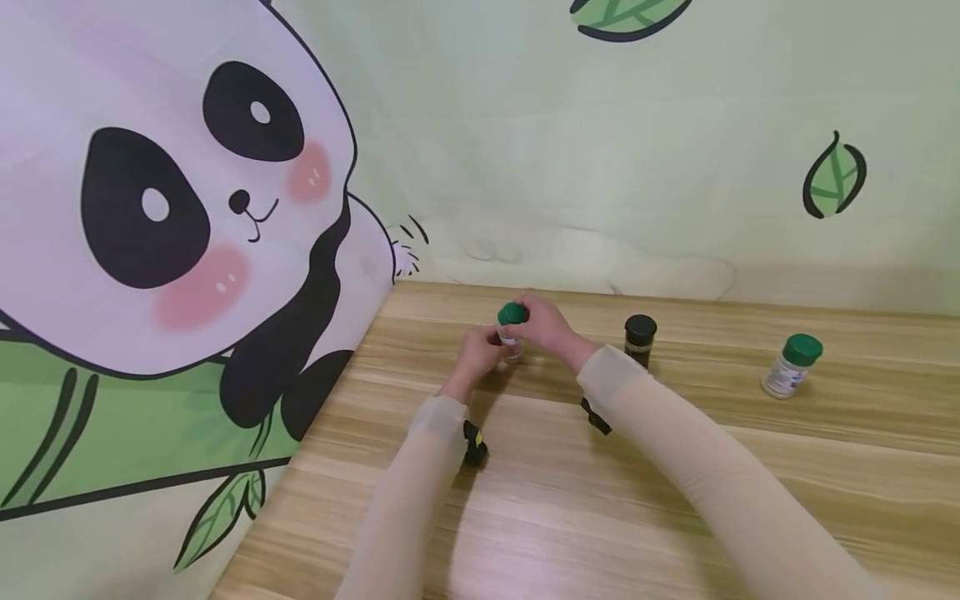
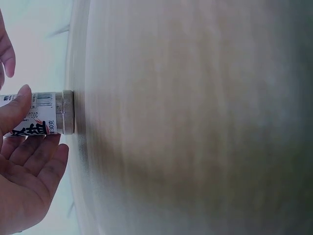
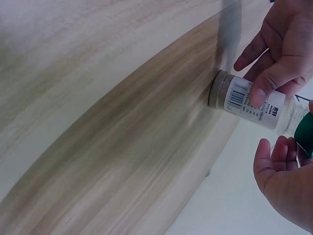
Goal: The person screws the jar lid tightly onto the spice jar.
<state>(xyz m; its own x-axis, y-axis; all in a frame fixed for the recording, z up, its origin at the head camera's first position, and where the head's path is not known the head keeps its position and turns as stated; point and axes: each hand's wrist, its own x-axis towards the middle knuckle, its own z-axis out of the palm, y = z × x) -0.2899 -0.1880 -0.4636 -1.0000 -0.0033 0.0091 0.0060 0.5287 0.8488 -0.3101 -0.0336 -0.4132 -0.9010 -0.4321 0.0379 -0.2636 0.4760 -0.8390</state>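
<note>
A clear spice jar (image 2: 41,115) with a white printed label and a green cap (image 1: 512,313) stands upright near the back of the table, its base right at the tabletop. My left hand (image 1: 478,354) grips the jar's body, thumb across the label and fingers on the opposite side. The right hand (image 1: 551,323) holds the green cap from above. In the right wrist view, fingers of the right hand (image 3: 288,181) curl at the cap, and clear neck shows between cap and label. Pale powder fills the jar's bottom part.
Right of my hands is a black-capped jar (image 1: 640,329), partly behind the right sleeve. Farther right stands another green-capped jar (image 1: 801,350) with a white label. A panda-printed cloth (image 1: 480,167) hangs along the wood-grain table's (image 1: 540,500) back and left edges.
</note>
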